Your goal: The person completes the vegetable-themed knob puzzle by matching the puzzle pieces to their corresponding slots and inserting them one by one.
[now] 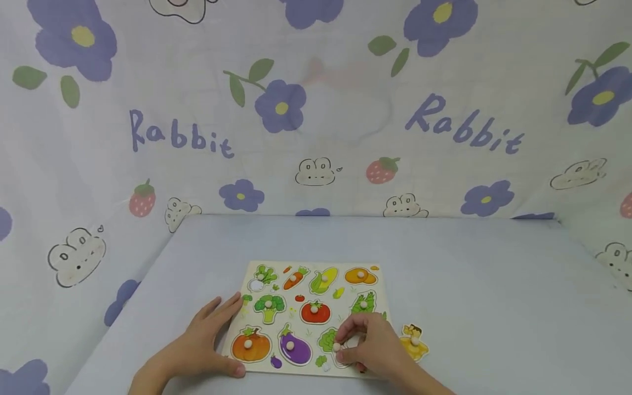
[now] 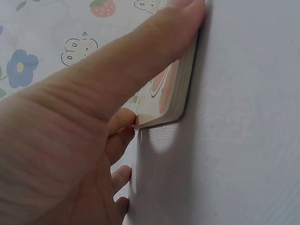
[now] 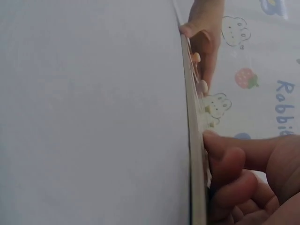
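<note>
A wooden vegetable peg puzzle board (image 1: 197,366) is a wrong place to mark, so I name it by its bare rim: the puzzle board (image 1: 296,371) lies flat on the table. My left hand (image 1: 199,340) rests along its left edge, fingers spread and thumb at the front corner. In the left wrist view, the thumb (image 2: 140,56) lies across the board's corner. My right hand (image 1: 377,345) pinches the round knob of a green-and-white leafy cabbage piece (image 1: 327,340) at the board's front right. The hand hides part of that piece and its slot.
Beside the board's right edge lies a loose yellow-and-brown knobbed piece (image 1: 415,344). Pumpkin (image 1: 259,351), eggplant (image 1: 298,351), tomato (image 1: 323,315) and several other knobbed pieces sit in the board. A patterned cloth (image 1: 345,192) stands behind the pale table (image 1: 494,285).
</note>
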Demonstrator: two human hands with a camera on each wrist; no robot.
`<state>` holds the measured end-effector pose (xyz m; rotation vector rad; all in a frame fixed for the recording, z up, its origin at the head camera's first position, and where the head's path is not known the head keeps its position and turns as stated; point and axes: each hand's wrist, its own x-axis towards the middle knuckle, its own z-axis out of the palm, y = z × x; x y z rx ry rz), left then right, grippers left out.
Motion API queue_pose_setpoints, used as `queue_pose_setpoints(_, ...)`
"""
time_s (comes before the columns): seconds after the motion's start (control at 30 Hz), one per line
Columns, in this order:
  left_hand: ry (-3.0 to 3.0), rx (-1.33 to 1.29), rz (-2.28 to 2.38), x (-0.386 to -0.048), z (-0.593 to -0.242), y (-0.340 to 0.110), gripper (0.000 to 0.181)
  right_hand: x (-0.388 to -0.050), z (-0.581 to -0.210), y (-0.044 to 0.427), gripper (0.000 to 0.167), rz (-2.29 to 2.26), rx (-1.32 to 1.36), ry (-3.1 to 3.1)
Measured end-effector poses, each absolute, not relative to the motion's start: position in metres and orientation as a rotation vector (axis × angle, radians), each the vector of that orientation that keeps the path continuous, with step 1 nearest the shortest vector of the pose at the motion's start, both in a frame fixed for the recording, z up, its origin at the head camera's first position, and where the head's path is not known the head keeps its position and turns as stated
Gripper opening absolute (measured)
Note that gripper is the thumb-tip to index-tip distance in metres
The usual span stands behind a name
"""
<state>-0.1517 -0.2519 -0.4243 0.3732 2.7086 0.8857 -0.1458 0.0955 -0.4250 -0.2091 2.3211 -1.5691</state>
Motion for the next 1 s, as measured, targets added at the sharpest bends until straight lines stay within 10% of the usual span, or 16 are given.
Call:
queue_pose_setpoints(0.57, 2.713, 0.337, 0.849, -0.153, -0.424, -0.250, 0.120, -0.155, -0.412, 0.111, 0.018, -1.517, -0.343, 2.226)
queue_pose_setpoints(1.0, 2.705, 0.353, 0.858, -0.152, -0.424, -0.251, 0.121, -0.197, -0.396, 0.211, 0.010, -1.239, -0.871, 2.131)
